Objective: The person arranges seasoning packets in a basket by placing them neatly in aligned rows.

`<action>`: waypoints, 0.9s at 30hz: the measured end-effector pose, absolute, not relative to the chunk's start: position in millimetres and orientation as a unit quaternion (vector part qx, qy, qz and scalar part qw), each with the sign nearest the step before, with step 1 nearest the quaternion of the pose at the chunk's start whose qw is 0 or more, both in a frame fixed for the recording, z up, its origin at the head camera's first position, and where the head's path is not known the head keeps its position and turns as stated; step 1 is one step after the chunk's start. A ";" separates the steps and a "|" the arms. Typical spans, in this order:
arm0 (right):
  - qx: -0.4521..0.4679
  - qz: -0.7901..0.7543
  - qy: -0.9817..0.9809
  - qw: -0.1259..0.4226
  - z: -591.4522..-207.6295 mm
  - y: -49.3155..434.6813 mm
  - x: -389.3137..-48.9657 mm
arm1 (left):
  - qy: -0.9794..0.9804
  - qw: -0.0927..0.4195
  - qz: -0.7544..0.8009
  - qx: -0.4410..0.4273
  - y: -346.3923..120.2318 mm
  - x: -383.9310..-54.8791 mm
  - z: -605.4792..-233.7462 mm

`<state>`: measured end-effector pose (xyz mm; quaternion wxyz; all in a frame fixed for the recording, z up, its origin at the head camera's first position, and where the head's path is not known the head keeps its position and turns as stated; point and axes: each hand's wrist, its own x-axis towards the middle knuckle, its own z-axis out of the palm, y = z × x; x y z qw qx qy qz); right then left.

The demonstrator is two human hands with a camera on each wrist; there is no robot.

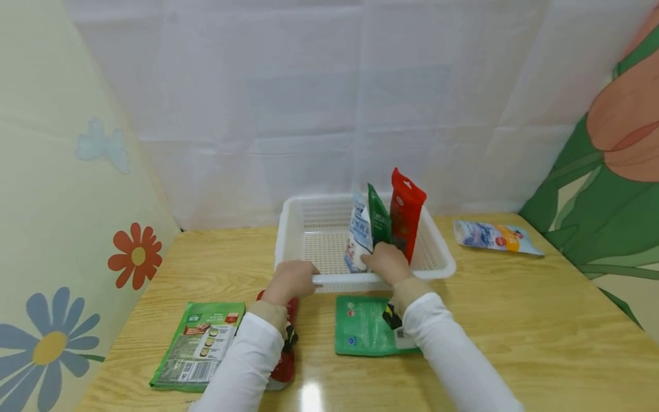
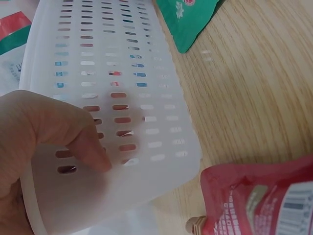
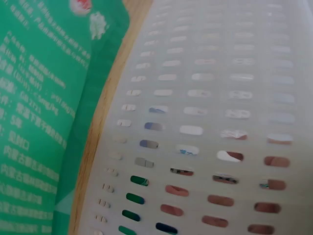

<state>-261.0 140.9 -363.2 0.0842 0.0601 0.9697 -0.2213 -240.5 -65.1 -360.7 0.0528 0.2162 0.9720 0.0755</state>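
Observation:
A white plastic basket (image 1: 319, 280) stands on the table. My left hand (image 1: 290, 280) grips its near left rim, the thumb (image 2: 93, 152) pressed on the outer wall. My right hand (image 1: 386, 262) reaches over the near rim. It appears to hold the lower part of a dark green packet (image 1: 380, 220), its thumb against a blue-and-white packet (image 1: 358, 237). To the right, a red packet (image 1: 407, 212) leans upright in the basket. Through the wall slots in the right wrist view, parts of the right fingers (image 3: 220, 199) show; their full grip is hidden.
A green pouch (image 1: 360, 326) lies before the basket. Under the left forearm is a red pouch (image 1: 283, 366), with a green packet with a barcode (image 1: 201, 343) to its left. A blue-and-orange packet (image 1: 496, 237) lies at the right. A white sheet (image 1: 309, 114) hangs behind.

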 end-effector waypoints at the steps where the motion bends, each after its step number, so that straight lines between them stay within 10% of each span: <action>1: 0.058 -0.224 0.969 0.082 -362.8 141.9 -260.3 | 0.972 0.053 0.077 0.217 -64.3 -240.8 -361.2; 16: -0.067 -0.193 0.978 0.047 -343.3 162.1 -219.2 | 0.973 0.054 0.082 0.210 -64.8 -240.5 -362.9; 27: -0.256 -0.067 0.940 -0.214 -357.0 181.8 -153.5 | 0.973 0.056 0.081 0.210 -64.4 -242.6 -364.1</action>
